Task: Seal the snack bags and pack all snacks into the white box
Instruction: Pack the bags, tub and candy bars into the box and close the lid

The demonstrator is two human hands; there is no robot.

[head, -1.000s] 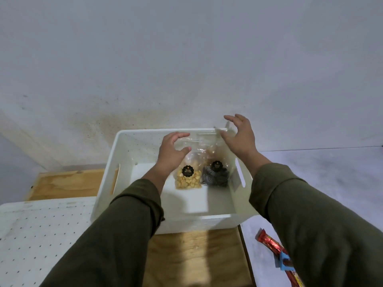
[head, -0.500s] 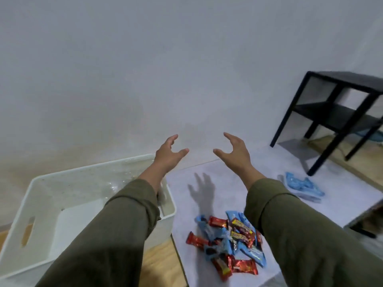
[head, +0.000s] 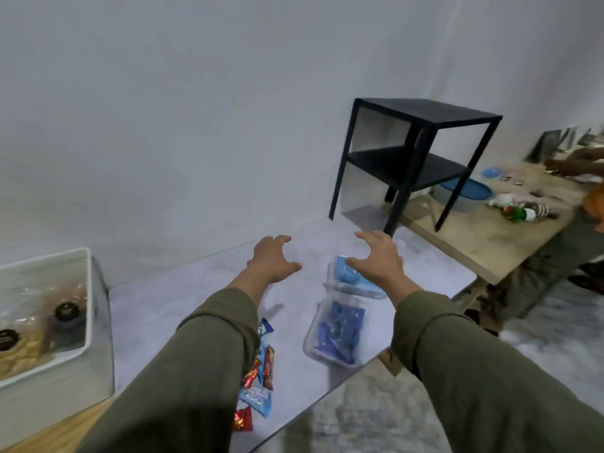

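Snack bags (head: 340,328) with blue contents lie near the tabletop's right edge, seemingly unsealed. Both hands, left (head: 273,256) and right (head: 379,259), hover spread and empty; grasp the nearer bag's mouth two-handed.

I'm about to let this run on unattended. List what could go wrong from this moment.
1. Both hands, left hand and right hand, reach empty toward the clear bags of blue snacks; if a bag is unsealed, a careless lift could spill it.
2. The small wrapped snacks lie partly under the left sleeve, near the surface's edge, and might get swept off.
3. The white box sits far left, so carries are long.
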